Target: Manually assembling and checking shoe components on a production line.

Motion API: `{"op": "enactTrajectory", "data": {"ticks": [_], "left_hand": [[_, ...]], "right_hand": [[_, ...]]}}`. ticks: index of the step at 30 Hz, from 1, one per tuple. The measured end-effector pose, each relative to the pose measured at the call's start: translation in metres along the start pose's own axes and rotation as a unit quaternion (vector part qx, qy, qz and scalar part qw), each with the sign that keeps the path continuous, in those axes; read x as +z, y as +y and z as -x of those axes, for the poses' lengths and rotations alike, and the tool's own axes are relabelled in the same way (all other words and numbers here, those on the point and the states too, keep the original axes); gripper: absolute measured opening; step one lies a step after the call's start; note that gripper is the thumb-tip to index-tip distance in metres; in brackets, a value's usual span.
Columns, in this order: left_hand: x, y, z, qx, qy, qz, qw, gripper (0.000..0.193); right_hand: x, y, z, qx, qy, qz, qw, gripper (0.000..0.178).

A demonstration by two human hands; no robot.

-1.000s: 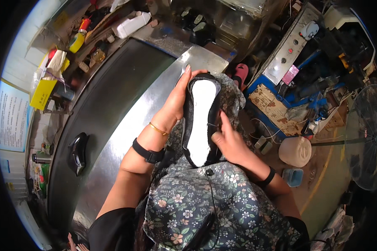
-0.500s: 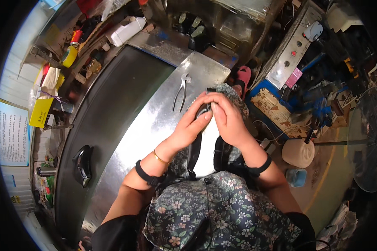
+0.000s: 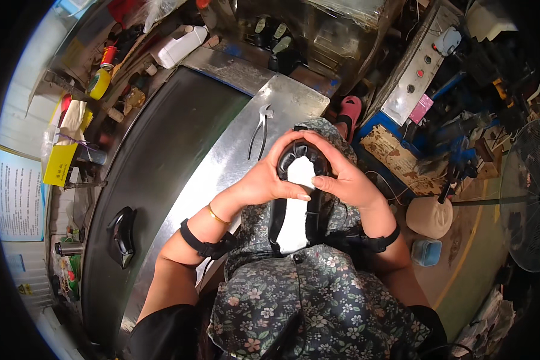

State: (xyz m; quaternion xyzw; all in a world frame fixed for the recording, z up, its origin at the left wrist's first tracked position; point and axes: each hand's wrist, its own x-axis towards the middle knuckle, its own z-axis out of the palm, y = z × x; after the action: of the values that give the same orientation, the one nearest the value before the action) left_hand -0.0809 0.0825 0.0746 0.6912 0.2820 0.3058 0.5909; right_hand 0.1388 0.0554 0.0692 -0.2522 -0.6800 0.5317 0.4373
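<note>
- Both hands are on the work here, left hand (image 3: pixel 267 185) and right hand (image 3: pixel 354 185) curled round one black shoe upper (image 3: pixel 295 225), its white underside facing up
- The shoe is out in front of the body, over the lap, its rounded, pleated end pointing away and its other end close against the floral apron (image 3: pixel 309 294); whether it rests on the cloth, I cannot tell
- Left hand holding on, fingers wrapped over the far rim, thumb laid across the white underside
- Right hand matching it from the other side, fingers round the far rim, thumb tip pressed near the white edge, the two thumbs just apart
- A gold bracelet (image 3: pixel 217 215) sits on the left wrist, with a black band (image 3: pixel 199 241) further up that forearm
- Just beyond the left hand, pliers (image 3: pixel 264 117) lie on the shiny metal table (image 3: pixel 294 99), handles spread a little
- Over to the left, a second black shoe (image 3: pixel 123 237) lies on the dark belt (image 3: pixel 180 126), well apart from the hands
- Up on the left, a white jug (image 3: pixel 181 46), near a yellow tape roll (image 3: pixel 99 84)
- Off to the right, a beige container (image 3: pixel 429 217) stands on the floor, a blue tub (image 3: pixel 426 254) near it
</note>
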Motion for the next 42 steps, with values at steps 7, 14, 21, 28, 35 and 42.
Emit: {"op": "enactTrajectory", "data": {"ticks": [7,14,21,28,35,42], "left_hand": [[0.043,0.020,-0.001,-0.050,0.114,-0.148,0.981,0.118],[0.081,0.054,-0.013,0.252,-0.118,-0.027,0.960,0.045],[-0.050,-0.158,-0.031,-0.057,0.248,-0.454,0.854,0.047],[-0.051,-0.202,-0.015,-0.048,0.190,-0.557,0.807,0.058],[-0.048,-0.189,-0.008,-0.085,0.193,-0.539,0.815,0.057],[-0.053,-0.182,-0.019,-0.052,0.184,-0.526,0.829,0.054]], "right_hand": [[-0.019,-0.001,0.011,0.020,0.033,-0.117,0.992,0.060],[-0.075,-0.070,0.118,0.290,0.034,-0.160,0.943,0.073],[-0.003,-0.016,0.251,0.308,0.446,-0.278,0.793,0.063],[-0.092,0.038,0.106,0.125,0.412,-0.386,0.816,0.058],[-0.170,0.159,-0.127,0.184,0.243,0.327,0.894,0.079],[-0.180,0.262,-0.207,0.093,0.316,0.186,0.926,0.042]]}}
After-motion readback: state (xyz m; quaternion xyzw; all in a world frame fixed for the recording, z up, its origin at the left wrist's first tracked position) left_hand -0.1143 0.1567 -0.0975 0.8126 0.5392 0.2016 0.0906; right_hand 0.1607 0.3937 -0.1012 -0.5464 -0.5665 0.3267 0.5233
